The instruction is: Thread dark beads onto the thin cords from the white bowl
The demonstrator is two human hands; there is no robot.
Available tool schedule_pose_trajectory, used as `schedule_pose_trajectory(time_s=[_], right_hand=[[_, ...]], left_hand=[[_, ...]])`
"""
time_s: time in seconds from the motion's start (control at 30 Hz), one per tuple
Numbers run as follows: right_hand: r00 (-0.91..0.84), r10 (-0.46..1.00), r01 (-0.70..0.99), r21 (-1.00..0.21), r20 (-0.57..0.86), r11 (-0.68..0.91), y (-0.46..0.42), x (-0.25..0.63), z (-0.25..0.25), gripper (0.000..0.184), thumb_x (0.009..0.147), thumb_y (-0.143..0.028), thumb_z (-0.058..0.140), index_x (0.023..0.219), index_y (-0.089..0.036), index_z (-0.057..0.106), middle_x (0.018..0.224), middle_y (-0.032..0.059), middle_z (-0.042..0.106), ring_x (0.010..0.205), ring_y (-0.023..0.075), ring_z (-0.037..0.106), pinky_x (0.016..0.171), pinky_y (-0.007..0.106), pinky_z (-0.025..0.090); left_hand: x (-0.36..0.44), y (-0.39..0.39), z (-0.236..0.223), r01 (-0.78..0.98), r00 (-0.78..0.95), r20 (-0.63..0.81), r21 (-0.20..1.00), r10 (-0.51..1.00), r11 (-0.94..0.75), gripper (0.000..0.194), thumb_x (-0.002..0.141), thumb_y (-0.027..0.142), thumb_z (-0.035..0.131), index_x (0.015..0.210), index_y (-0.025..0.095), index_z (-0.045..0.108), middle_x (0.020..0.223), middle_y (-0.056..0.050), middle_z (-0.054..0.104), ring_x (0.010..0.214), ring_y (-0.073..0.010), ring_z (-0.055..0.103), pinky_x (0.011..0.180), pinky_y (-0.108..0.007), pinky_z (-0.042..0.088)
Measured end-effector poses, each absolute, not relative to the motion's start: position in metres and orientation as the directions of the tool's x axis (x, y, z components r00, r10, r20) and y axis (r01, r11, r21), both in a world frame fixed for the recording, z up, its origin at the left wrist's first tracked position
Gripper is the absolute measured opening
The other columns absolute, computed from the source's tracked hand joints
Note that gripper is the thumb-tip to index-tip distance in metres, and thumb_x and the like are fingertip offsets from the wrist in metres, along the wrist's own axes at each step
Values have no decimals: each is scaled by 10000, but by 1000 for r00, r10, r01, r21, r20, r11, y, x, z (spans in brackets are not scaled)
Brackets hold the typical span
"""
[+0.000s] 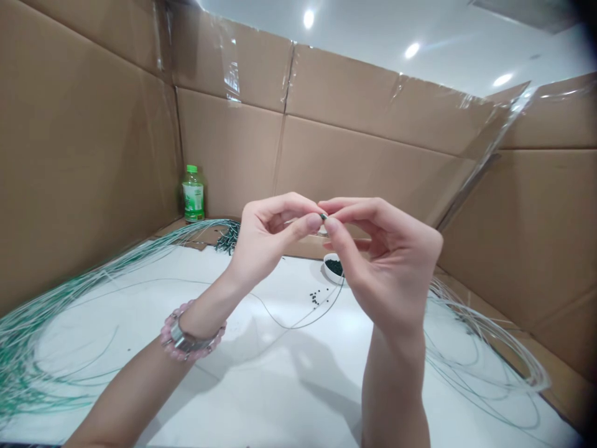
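dark green bead (323, 216): tiny, rounded | place: mid-air above white tabletop (252, 398) | left hand (268, 239): narrow pinch on bead | right hand (385, 255): narrow pinch, also on bead

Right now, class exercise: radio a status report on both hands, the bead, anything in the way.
Left hand, right hand raised, fingertips pinching small dark bead. Thin wire trailing below. White bowl of beads behind right hand.

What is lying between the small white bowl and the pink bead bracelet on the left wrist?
In the head view, loose black beads and a thin dark strand lie there on the white tabletop.
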State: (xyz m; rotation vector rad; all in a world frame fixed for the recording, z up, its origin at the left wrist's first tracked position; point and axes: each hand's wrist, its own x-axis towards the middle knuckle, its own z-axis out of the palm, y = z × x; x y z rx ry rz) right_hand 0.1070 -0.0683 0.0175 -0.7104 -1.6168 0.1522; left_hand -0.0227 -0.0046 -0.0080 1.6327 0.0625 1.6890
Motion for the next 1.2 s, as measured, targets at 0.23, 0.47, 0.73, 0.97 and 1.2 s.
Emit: schedule_pose_trajectory(time_s=[0.23, 0.47, 0.73, 0.97, 1.2], right_hand=[[-25, 539, 373, -493, 842, 786, -69, 111, 19, 115, 798, -92, 664, 745, -193, 677, 704, -28, 685, 636, 88, 646, 552, 181, 569], [-12, 595, 267, -571, 803, 776, -64, 108, 20, 142, 783, -89, 676, 703, -206, 667, 633, -38, 670, 590, 97, 649, 514, 188, 547], [42, 527, 229, -521, 849, 822, -56, 99, 12, 88, 820, -163, 668, 745, -206, 647, 674, -32, 669, 597, 95, 654, 486, 177, 554], [52, 536, 154, -537, 843, 830, -60, 97, 15, 98, 817, -125, 656, 748, -195, 646, 661, -37, 654, 598, 84, 651, 484, 167, 563], [43, 530, 337, -512, 847, 790, -71, 100, 18, 125, 783, -105, 651, 731, -218, 639, 683, -28, 667, 624, 111, 654, 499, 207, 575]], left_hand=[[-29, -6, -5, -423, 194, 790, 603, 582, -676, 29, 786, 170, 720, 774, 193, 732, 740, 14, 697, 683, -56, 654, 625, -110, 545], [-26, -3, -8, -456, 124, 832, 532, 541, -713, 54, 783, 185, 724, 807, 231, 741, 750, 22, 697, 664, -58, 650, 607, -123, 556], [-27, -4, -9, -434, 58, 828, 524, 558, -732, 65, 764, 260, 750, 748, 210, 713, 689, 16, 678, 615, -63, 630, 549, -126, 544], [-29, -8, -7, -372, 29, 881, 449, 473, -812, 52, 796, 197, 713, 795, 231, 752, 718, 16, 694, 626, -68, 634, 548, -146, 538], [-29, -12, -6, -352, -16, 884, 433, 468, -829, 46, 798, 196, 714, 766, 211, 743, 700, 21, 701, 572, -51, 618, 559, -143, 538]])
